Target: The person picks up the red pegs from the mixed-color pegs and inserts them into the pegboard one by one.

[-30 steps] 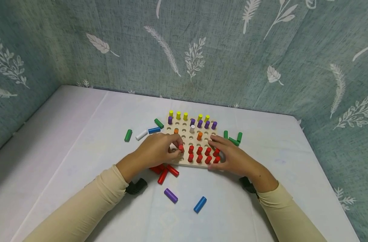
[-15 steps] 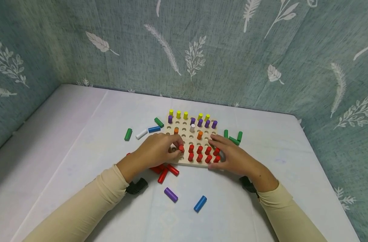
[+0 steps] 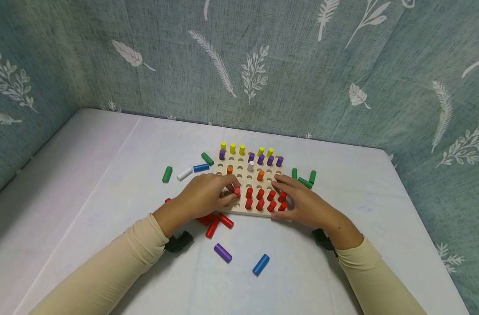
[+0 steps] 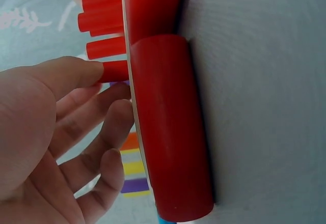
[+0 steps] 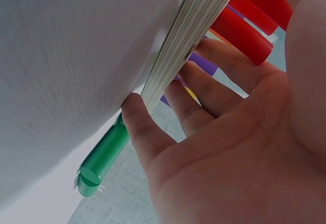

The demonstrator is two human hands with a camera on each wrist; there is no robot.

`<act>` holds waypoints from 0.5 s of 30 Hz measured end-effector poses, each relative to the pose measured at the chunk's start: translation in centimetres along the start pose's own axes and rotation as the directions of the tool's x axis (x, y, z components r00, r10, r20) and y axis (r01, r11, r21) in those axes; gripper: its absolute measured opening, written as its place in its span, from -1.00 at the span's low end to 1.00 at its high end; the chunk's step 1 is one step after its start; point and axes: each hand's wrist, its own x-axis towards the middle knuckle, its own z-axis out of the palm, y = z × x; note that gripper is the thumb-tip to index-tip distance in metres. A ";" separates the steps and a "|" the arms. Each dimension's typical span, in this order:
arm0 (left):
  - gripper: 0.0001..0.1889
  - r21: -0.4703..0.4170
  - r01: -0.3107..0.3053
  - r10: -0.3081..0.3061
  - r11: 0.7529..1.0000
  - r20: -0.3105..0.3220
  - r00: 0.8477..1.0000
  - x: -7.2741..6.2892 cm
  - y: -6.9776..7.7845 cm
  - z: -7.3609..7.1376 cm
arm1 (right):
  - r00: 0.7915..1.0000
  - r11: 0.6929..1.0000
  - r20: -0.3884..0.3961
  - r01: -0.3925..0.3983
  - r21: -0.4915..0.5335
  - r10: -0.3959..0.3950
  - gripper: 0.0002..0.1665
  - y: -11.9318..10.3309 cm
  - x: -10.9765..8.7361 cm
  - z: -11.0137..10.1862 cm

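Note:
A wooden pegboard (image 3: 239, 211) lies on the table, with yellow, purple, white, orange and red pegs standing in its holes. Thumb and fingers of my left hand (image 3: 204, 194) pinch an upright red peg (image 3: 237, 192) at the left end of the farther red row. The peg's lower end is at the board in the left wrist view, where the left hand (image 4: 66, 117) has its other fingers loosely bent. My right hand (image 3: 304, 201) rests around the board's right front corner, fingers spread. Seen from the right wrist, its fingertips (image 5: 133, 99) touch the layered board edge (image 5: 175, 40).
Loose red pegs (image 3: 213, 227) lie at the board's front left, partly under the left hand. A purple peg (image 3: 223, 253) and a blue peg (image 3: 261, 264) lie nearer. Green pegs (image 3: 304, 183) lie at the right; green, white (image 3: 184, 173) and blue pegs lie left. A patterned curtain (image 3: 239, 65) hangs behind.

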 end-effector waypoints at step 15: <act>-0.65 0.004 0.010 -0.010 1.000 0.022 1.000 0.0 0.2 -0.4 | 1.000 1.000 0.001 0.002 0.013 -0.002 0.10 -0.2 -0.1 -0.2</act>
